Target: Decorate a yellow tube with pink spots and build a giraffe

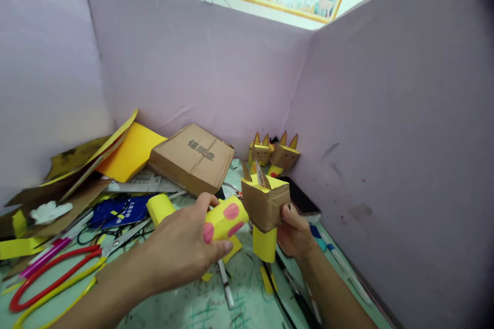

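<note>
My left hand (181, 249) grips a yellow paper block with pink spots (226, 218), held just above the table. My right hand (295, 231) holds a brown cardboard head with ears and a yellow top (265, 200), which sits on a yellow neck piece (265, 244). The spotted block's end is close to the cardboard head's left side. Two similar finished cardboard figures (275, 153) stand in the back corner.
A brown cardboard box (192, 158) leans at the back. Yellow sheets (129, 151), a yellow roll (160, 207), scissors with red and yellow handles (54, 275), pens (226, 282) and a dark phone (299, 196) lie on the green mat. Purple partition walls (386, 139) enclose the desk.
</note>
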Available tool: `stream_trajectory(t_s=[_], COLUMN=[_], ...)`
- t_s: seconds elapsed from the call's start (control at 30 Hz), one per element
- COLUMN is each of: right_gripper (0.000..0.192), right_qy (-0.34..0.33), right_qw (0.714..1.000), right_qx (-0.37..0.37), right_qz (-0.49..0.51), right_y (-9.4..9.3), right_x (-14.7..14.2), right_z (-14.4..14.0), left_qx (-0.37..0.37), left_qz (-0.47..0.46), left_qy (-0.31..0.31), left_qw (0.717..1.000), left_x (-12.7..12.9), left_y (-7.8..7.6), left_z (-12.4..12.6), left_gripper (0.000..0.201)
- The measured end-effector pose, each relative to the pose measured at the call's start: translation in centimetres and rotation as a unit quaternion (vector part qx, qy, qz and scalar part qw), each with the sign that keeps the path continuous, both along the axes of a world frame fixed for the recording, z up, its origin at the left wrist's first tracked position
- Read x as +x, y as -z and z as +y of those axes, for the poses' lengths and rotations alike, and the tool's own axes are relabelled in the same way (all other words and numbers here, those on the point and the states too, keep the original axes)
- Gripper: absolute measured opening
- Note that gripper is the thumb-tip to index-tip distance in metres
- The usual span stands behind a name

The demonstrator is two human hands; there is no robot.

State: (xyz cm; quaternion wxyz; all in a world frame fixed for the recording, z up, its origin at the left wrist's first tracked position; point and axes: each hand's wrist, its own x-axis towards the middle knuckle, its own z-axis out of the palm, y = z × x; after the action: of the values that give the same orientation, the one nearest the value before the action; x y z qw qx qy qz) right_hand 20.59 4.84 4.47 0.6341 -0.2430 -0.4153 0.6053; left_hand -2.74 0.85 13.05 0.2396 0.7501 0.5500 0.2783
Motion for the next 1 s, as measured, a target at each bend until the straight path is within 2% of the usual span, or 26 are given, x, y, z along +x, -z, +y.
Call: stream_trajectory(t_s=[0.13, 0.27, 0.37, 0.47, 0.6, 0.67, 0.77, 1.0], right_gripper=[0.05, 0.047, 0.045, 0.047, 0.049, 0.051, 0.055, 0.063], right_qy=[0.001, 0.036, 0.06, 0.069, 0.067, 0.076, 0.082, 0.063], right_qw=[1.0, 0.999, 0.998, 0.997, 0.997, 0.997, 0.996, 0.998], right_qx=[0.011, -0.002, -0.014, -0.017, -0.016, -0.018, -0.022, 0.002], right_qz=[-0.004, 0.005, 0.01, -0.011, -0.017, -0.001, 0.009, -0.02], right_y=[0.5, 0.4, 0.3, 0.3, 0.1, 0.1, 0.1, -0.1], right_x=[-0.3, -0.6, -0.7, -0.8, -0.8, -0.8, -0.7, -0.8], right_z=[-0.1, 0.1, 0.2, 0.2, 0.1, 0.0, -0.1, -0.3], left_qx=[0.007, 0.036, -0.018, -0.075, -0.193, -0.22, -0.216, -0.15], left_qz=[0.036, -0.021, -0.037, -0.097, -0.25, -0.302, -0.34, -0.329], left_qy=[0.005, -0.017, -0.026, 0.0, 0.019, 0.011, 0.001, -0.002], left_qw=[0.999, 0.999, 0.999, 0.992, 0.949, 0.928, 0.915, 0.932], left_x=[-0.1, -0.4, -0.5, -0.5, -0.7, -0.8, -1.0, -0.4], left_y=[-0.4, -1.1, -1.6, -1.6, -0.6, 0.0, 0.4, 0.0], left_z=[0.1, 0.3, 0.4, 0.8, 2.0, 2.6, 3.2, 2.5], left_gripper=[0.039, 0.043, 0.039, 0.038, 0.041, 0.042, 0.042, 0.044])
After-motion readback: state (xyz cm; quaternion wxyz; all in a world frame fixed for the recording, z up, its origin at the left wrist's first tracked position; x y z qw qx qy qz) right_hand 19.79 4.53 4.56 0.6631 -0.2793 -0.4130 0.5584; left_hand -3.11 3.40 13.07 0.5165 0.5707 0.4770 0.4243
